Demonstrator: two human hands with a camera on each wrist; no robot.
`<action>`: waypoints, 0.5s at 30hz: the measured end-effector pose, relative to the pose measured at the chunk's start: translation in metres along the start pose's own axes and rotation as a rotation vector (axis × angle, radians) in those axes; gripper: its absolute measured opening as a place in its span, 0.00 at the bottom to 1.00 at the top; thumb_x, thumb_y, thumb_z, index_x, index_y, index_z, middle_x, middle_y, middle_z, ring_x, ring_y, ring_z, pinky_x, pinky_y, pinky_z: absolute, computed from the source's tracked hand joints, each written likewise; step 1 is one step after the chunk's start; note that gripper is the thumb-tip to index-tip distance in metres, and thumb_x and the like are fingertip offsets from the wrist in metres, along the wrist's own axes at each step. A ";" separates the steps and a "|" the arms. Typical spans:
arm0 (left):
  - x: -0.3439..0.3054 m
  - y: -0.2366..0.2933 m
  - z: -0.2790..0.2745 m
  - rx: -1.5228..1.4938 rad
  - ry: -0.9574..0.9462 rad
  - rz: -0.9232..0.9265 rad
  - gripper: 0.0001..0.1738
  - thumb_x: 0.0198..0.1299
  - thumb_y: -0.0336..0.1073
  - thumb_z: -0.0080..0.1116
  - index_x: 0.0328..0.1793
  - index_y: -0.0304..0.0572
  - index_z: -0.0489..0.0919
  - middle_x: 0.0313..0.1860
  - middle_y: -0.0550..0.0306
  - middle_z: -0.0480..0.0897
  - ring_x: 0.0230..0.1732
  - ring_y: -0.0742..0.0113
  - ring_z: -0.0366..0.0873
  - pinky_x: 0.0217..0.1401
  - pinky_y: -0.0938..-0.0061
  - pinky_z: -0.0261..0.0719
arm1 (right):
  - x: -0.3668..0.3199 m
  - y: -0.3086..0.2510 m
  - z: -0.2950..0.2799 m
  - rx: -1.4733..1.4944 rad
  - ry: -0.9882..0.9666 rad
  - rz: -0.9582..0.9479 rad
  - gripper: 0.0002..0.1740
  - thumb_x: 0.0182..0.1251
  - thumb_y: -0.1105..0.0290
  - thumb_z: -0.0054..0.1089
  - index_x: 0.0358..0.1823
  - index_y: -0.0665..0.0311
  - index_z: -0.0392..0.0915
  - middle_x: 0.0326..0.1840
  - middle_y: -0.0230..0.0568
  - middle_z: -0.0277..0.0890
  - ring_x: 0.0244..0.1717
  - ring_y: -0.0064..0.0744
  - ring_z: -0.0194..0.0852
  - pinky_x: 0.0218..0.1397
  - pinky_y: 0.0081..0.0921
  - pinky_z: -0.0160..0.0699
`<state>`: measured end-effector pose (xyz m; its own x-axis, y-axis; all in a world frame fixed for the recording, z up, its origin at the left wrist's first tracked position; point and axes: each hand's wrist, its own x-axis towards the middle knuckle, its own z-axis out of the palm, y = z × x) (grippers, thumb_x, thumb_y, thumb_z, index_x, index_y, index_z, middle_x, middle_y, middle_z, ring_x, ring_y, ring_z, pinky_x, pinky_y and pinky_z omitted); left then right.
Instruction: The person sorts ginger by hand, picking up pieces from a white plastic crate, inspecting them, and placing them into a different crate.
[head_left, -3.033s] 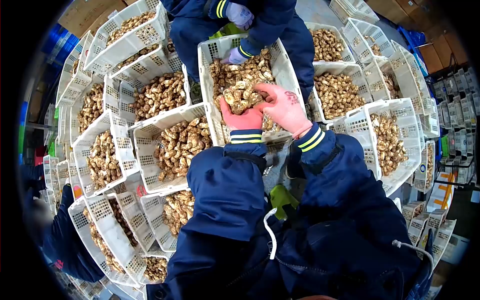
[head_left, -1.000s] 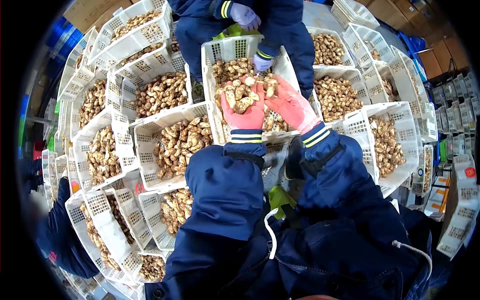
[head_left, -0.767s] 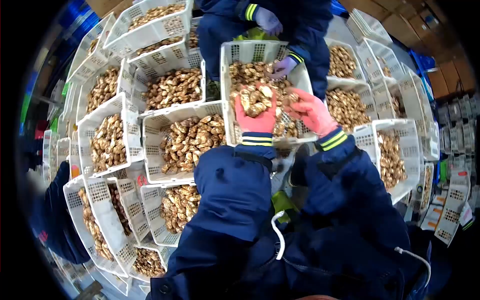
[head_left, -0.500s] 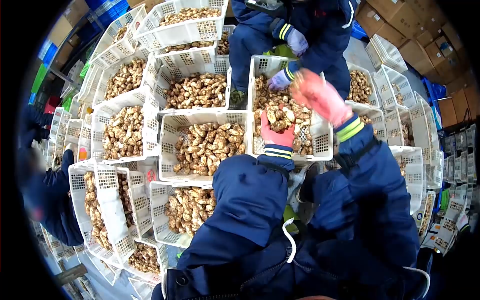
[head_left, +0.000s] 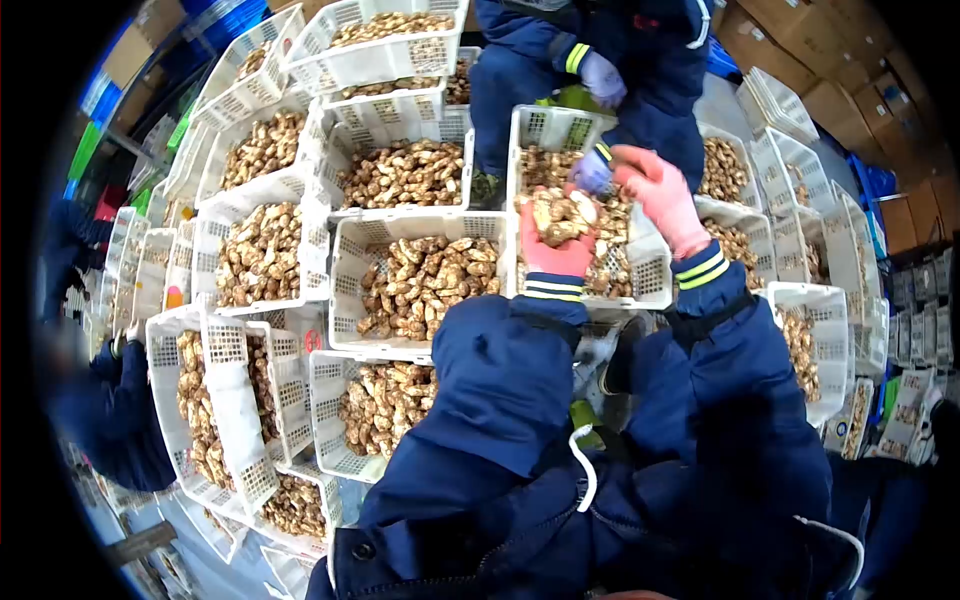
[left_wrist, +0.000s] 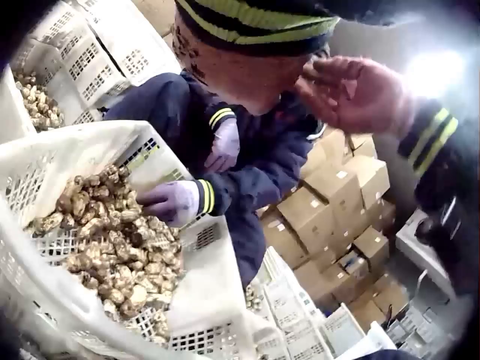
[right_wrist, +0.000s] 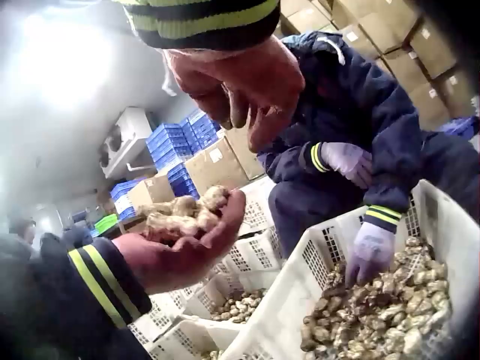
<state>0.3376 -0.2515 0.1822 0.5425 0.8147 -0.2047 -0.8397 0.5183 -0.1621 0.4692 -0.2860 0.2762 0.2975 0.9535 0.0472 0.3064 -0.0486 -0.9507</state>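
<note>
My left hand point(head_left: 558, 255), in a pink glove, is palm up and cups several brown-and-white mushrooms point(head_left: 562, 215) over the near part of a white perforated crate point(head_left: 652, 285). In the right wrist view its fingers curl up round the mushrooms point(right_wrist: 184, 217). My right hand point(head_left: 665, 200), also in a pink glove, is raised over the crate's right side. Its bent fingers pinch a small brownish mushroom point(right_wrist: 238, 111), mostly hidden by the fingers. More mushrooms point(left_wrist: 124, 255) lie loose in the crate below.
Across the crate sits a person in navy workwear, one purple-gloved hand point(head_left: 592, 172) among its mushrooms. White crates of mushrooms, such as the crate on the left point(head_left: 345, 330), crowd both sides. Cardboard boxes point(head_left: 845, 120) are stacked at the back right. Another person point(head_left: 110, 410) is at far left.
My right hand has parted from the mushrooms in the left hand and risen to the right. The left hand still cups its mushrooms. The head view has shifted; the other person's hand moved within the crate.
</note>
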 end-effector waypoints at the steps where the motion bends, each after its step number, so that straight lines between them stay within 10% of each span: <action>1: -0.003 0.004 0.008 -0.025 0.025 -0.035 0.20 0.61 0.52 0.44 0.53 0.52 0.72 0.54 0.48 0.74 0.54 0.50 0.71 0.57 0.48 0.69 | -0.013 -0.002 -0.004 -0.087 -0.027 -0.097 0.22 0.61 0.74 0.53 0.57 0.69 0.68 0.48 0.36 0.74 0.48 0.25 0.72 0.51 0.20 0.70; 11: -0.055 -0.004 0.057 0.195 -0.148 -0.134 0.21 0.61 0.52 0.42 0.52 0.48 0.73 0.53 0.53 0.75 0.56 0.55 0.69 0.61 0.52 0.64 | -0.061 -0.027 0.012 -0.116 -0.085 -0.315 0.25 0.53 0.77 0.53 0.56 0.67 0.69 0.56 0.43 0.69 0.58 0.34 0.67 0.61 0.25 0.63; 15: -0.069 -0.017 0.074 0.020 -0.048 -0.183 0.19 0.59 0.51 0.47 0.48 0.47 0.73 0.52 0.44 0.74 0.56 0.46 0.68 0.63 0.45 0.60 | -0.070 -0.025 -0.010 0.586 -0.040 -0.150 0.29 0.56 0.82 0.49 0.63 0.72 0.59 0.58 0.49 0.67 0.58 0.32 0.66 0.59 0.24 0.66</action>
<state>0.3127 -0.2977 0.2711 0.6848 0.7177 -0.1268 -0.7277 0.6638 -0.1728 0.4497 -0.3549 0.2998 0.2518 0.9483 0.1932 -0.2099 0.2484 -0.9456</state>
